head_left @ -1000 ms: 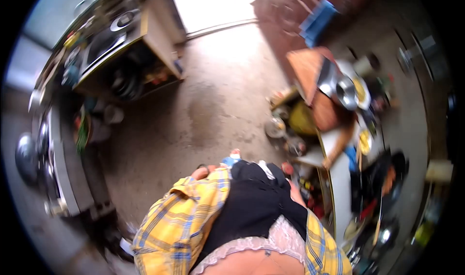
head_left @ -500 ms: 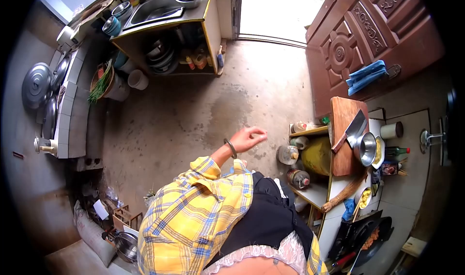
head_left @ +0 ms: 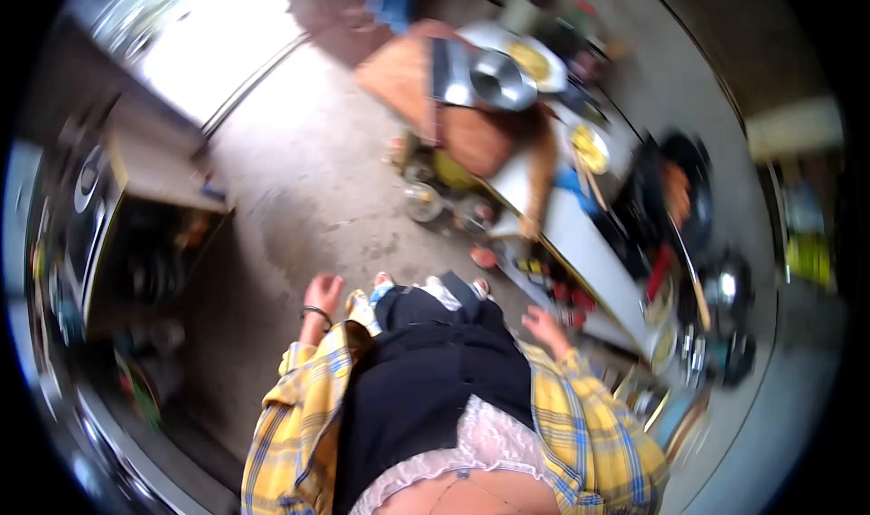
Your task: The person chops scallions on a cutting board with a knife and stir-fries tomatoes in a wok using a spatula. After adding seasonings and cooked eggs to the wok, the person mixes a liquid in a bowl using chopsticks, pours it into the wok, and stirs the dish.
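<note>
My left hand (head_left: 323,297), with a dark bangle on the wrist, hangs over the concrete floor. Its fingers look loosely apart and nothing shows in them, though motion blurs them. On the other side, my right hand (head_left: 546,326) is held out beside the counter (head_left: 603,275), fingers spread and holding nothing. Closest to it are red-capped bottles or jars (head_left: 564,297) on the shelf under the counter. Along the counter lie a wooden cutting board (head_left: 394,75), a cleaver (head_left: 449,72), a metal bowl (head_left: 503,81) and a black wok (head_left: 693,189) with reddish-brown food.
A plate of yellow food (head_left: 591,149) sits near the wok. Large jars (head_left: 424,202) stand on the floor by the counter's end. At the left is the sink cabinet (head_left: 168,175); a bright doorway (head_left: 217,43) opens at the upper left.
My view has swung right, bringing more of the counter and wok into sight. My right hand has come into view. My left hand now hangs lower beside my body.
</note>
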Available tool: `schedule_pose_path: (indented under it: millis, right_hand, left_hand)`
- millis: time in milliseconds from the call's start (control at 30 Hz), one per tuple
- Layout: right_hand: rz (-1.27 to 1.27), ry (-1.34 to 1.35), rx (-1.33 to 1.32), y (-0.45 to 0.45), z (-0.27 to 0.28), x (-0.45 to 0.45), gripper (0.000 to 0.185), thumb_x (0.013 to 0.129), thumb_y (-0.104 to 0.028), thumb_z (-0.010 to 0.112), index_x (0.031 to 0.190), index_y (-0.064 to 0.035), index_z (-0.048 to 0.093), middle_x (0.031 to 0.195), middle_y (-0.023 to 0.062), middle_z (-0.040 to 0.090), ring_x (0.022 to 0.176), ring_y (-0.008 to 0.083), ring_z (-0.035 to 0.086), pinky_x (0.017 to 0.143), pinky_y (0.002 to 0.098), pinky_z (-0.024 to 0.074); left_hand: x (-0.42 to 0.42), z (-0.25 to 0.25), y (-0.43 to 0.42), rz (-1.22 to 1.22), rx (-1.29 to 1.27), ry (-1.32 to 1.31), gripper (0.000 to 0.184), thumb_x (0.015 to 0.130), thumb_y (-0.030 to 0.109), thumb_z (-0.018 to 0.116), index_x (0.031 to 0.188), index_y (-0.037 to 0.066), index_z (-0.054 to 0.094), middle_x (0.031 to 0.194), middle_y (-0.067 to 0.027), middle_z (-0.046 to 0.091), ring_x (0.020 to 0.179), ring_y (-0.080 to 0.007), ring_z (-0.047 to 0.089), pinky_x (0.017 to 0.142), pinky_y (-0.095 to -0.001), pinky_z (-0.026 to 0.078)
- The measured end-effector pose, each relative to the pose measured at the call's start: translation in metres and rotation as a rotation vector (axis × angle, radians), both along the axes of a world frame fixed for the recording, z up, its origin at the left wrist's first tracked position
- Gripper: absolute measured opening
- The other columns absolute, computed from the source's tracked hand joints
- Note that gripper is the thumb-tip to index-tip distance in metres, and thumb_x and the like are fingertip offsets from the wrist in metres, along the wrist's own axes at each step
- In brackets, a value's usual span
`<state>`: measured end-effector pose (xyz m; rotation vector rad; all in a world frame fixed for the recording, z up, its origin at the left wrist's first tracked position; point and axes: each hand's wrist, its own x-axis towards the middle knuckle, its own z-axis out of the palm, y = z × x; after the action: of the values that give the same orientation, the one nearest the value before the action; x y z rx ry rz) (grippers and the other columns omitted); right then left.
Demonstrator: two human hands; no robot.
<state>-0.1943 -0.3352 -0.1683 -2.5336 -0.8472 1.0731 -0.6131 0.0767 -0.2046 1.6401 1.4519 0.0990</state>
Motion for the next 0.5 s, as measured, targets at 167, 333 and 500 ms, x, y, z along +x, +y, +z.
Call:
schedule_pose_path:
  millis: [167, 333, 500]
  right_hand:
    - [-0.519, -0.370, -0.030, -0.074, 0.092, 0.041, 0.023, 0.087, -0.028, 0.064, 0.101, -0.0102, 0.070, 0.083, 0.0102, 0.070, 0.079, 0.0236, 0.069, 0.069, 0.0356, 0.0520]
    - [-0.797, -0.834, 0.443, -0.171, 0.181, 0.090, 0.014, 0.090, -0.008, 0.057, 0.098, -0.0038, 0.068, 0.076, 0.0085, 0.070, 0.065, 0.0183, 0.066, 0.063, 0.0312, 0.0516]
    - [-0.654, -1.067, 0.724, -0.142, 0.340, 0.152, 0.021, 0.098, -0.006, 0.052, 0.114, 0.0008, 0.063, 0.110, 0.0088, 0.064, 0.084, 0.0159, 0.064, 0.075, 0.0269, 0.0521]
  left_hand:
    - [0.225, 0.348, -0.006, -0.761, 0.252, -0.857, 0.030, 0.089, 0.015, 0.060, 0.114, -0.001, 0.061, 0.118, -0.0182, 0.063, 0.112, -0.0306, 0.060, 0.092, -0.0400, 0.046]
    - [0.325, 0.431, -0.107, -1.219, -0.272, -1.214, 0.030, 0.088, 0.021, 0.057, 0.101, -0.006, 0.060, 0.100, -0.0255, 0.063, 0.095, -0.0366, 0.063, 0.084, -0.0415, 0.048]
    - [0.393, 0.458, -0.209, -1.415, -0.445, -1.209, 0.022, 0.086, 0.017, 0.057, 0.093, -0.004, 0.059, 0.089, -0.0226, 0.061, 0.084, -0.0346, 0.062, 0.072, -0.0410, 0.047]
